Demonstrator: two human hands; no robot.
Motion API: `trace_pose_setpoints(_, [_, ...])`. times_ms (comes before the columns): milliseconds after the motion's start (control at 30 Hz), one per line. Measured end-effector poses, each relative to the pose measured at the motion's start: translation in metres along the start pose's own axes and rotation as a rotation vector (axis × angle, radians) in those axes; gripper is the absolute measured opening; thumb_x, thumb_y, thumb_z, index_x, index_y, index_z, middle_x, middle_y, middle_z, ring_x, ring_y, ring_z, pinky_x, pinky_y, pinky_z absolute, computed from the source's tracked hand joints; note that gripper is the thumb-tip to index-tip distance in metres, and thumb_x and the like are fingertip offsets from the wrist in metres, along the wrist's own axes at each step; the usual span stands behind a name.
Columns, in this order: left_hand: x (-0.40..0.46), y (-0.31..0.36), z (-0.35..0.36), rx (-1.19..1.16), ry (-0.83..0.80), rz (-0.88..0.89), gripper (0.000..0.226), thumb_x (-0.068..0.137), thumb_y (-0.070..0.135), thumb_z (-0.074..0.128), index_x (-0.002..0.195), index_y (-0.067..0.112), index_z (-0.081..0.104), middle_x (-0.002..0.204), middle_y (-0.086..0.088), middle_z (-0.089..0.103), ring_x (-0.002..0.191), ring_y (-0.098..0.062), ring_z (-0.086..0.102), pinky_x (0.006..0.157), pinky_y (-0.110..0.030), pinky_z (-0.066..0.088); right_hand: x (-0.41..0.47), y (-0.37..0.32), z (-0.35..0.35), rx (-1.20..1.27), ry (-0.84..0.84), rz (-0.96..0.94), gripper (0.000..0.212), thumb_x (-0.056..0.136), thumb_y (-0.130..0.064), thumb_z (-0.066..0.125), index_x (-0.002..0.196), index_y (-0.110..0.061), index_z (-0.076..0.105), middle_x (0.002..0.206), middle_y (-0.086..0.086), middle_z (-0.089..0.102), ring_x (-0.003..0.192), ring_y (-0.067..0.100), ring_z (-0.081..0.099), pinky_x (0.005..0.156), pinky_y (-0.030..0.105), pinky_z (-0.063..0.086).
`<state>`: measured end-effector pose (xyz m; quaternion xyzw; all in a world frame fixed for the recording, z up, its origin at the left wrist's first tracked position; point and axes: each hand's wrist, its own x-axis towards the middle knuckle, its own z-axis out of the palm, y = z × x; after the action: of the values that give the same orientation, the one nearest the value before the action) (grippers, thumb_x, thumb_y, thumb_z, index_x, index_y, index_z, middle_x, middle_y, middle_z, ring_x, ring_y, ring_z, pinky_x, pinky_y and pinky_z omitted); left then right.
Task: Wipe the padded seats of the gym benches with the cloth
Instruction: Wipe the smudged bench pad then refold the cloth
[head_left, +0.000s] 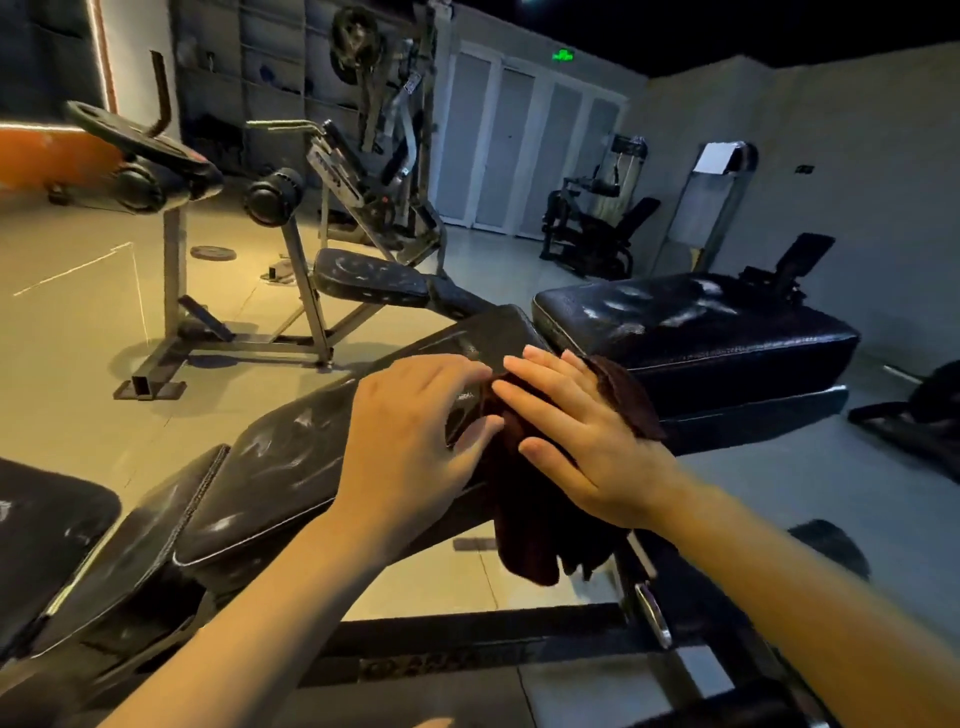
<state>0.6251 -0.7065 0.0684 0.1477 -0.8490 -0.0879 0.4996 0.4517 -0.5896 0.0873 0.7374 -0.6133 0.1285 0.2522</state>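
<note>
A long black padded bench (280, 467) runs diagonally from the lower left toward the centre, its surface streaked with wet marks. A dark brown cloth (524, 514) lies over the bench's right edge and hangs down its side. My right hand (576, 441) lies flat on the cloth with straight fingers. My left hand (410, 431) is beside it on the pad, fingers bent, its fingertips at the cloth's left edge. Whether it pinches the cloth is unclear. A wide black padded seat (696, 322) stands just beyond, to the right.
Another padded bench (371, 278) on a metal frame stands at mid-left, with a weight plate (213, 253) on the floor behind it. A plate-loaded machine (384, 130) stands at the back. More machines (592, 223) line the right wall. The bench's steel base (467, 644) crosses below my arms.
</note>
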Motion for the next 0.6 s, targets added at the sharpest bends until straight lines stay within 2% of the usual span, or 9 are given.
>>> trace_pose_setpoints(67, [-0.003, -0.005, 0.002, 0.064, -0.021, 0.135, 0.032, 0.081, 0.031, 0.067, 0.11, 0.018, 0.067, 0.11, 0.001, 0.069, 0.107, -0.02, 0.063, 0.093, -0.042, 0.048, 0.0, -0.009, 0.003, 0.107, 0.061, 0.104, 0.047, 0.103, -0.034, 0.034, 0.147, -0.018, 0.036, 0.157, 0.003, 0.031, 0.15, 0.014, 0.012, 0.123, 0.035, 0.006])
trace_pose_setpoints(167, [-0.009, -0.014, 0.009, 0.103, -0.031, 0.268, 0.025, 0.082, 0.022, 0.066, 0.105, 0.016, 0.069, 0.105, -0.001, 0.071, 0.1, -0.021, 0.066, 0.095, -0.039, 0.046, 0.003, -0.023, 0.01, 0.196, 0.225, 0.225, 0.035, 0.096, -0.017, 0.04, 0.13, -0.018, 0.042, 0.151, 0.009, 0.037, 0.149, 0.017, 0.018, 0.123, 0.03, 0.012])
trace_pose_setpoints(267, [-0.009, -0.02, 0.01, 0.07, -0.012, 0.288, 0.024, 0.082, 0.022, 0.062, 0.103, 0.015, 0.071, 0.098, -0.001, 0.072, 0.091, -0.021, 0.066, 0.092, -0.038, 0.047, -0.001, -0.037, 0.019, -0.047, 0.39, 0.302, 0.025, 0.096, -0.013, 0.047, 0.119, -0.008, 0.055, 0.143, 0.014, 0.042, 0.143, 0.025, 0.029, 0.12, 0.031, 0.024])
trace_pose_setpoints(300, [-0.008, -0.022, 0.009, 0.06, -0.011, 0.295, 0.022, 0.081, 0.022, 0.064, 0.101, 0.015, 0.071, 0.096, -0.001, 0.071, 0.089, -0.022, 0.067, 0.092, -0.037, 0.046, -0.003, -0.043, 0.022, -0.179, 0.447, 0.339, 0.024, 0.097, -0.014, 0.05, 0.117, -0.006, 0.06, 0.137, 0.013, 0.044, 0.136, 0.027, 0.038, 0.115, 0.032, 0.032])
trace_pose_setpoints(367, [-0.007, -0.023, 0.008, 0.052, -0.009, 0.299, 0.017, 0.079, 0.02, 0.069, 0.096, 0.016, 0.071, 0.092, 0.0, 0.071, 0.087, -0.022, 0.066, 0.092, -0.034, 0.04, -0.005, -0.058, 0.029, -0.418, 0.524, 0.485, 0.026, 0.096, -0.017, 0.053, 0.116, -0.008, 0.066, 0.12, 0.011, 0.047, 0.111, 0.026, 0.048, 0.093, 0.035, 0.044])
trace_pose_setpoints(400, [-0.006, -0.023, 0.008, 0.051, -0.017, 0.293, 0.016, 0.078, 0.019, 0.073, 0.094, 0.017, 0.071, 0.091, 0.001, 0.07, 0.087, -0.022, 0.066, 0.09, -0.033, 0.037, -0.002, -0.067, 0.033, -0.476, 0.538, 0.577, 0.028, 0.096, -0.018, 0.053, 0.118, -0.009, 0.067, 0.113, 0.011, 0.051, 0.099, 0.025, 0.049, 0.082, 0.036, 0.046])
trace_pose_setpoints(467, [-0.006, -0.023, 0.006, 0.054, -0.051, 0.278, 0.017, 0.077, 0.019, 0.078, 0.093, 0.019, 0.071, 0.09, 0.003, 0.07, 0.087, -0.02, 0.065, 0.087, -0.032, 0.036, 0.011, -0.087, 0.036, -0.403, 0.532, 0.76, 0.032, 0.097, -0.017, 0.05, 0.125, -0.008, 0.063, 0.106, 0.013, 0.057, 0.088, 0.023, 0.054, 0.07, 0.034, 0.051])
trace_pose_setpoints(533, [-0.005, -0.023, 0.003, 0.058, -0.083, 0.272, 0.013, 0.078, 0.022, 0.078, 0.089, 0.02, 0.071, 0.088, 0.004, 0.07, 0.085, -0.019, 0.065, 0.084, -0.034, 0.042, 0.025, -0.104, 0.034, -0.177, 0.572, 0.967, 0.039, 0.098, -0.017, 0.05, 0.136, -0.007, 0.051, 0.121, 0.014, 0.054, 0.1, 0.023, 0.057, 0.077, 0.03, 0.052])
trace_pose_setpoints(600, [-0.002, -0.023, 0.001, 0.056, -0.116, 0.285, 0.011, 0.078, 0.025, 0.078, 0.085, 0.02, 0.071, 0.086, 0.004, 0.07, 0.084, -0.018, 0.066, 0.081, -0.036, 0.048, 0.031, -0.112, 0.028, -0.021, 0.59, 1.151, 0.045, 0.101, -0.023, 0.048, 0.144, -0.009, 0.042, 0.142, 0.01, 0.043, 0.125, 0.021, 0.048, 0.093, 0.023, 0.04])
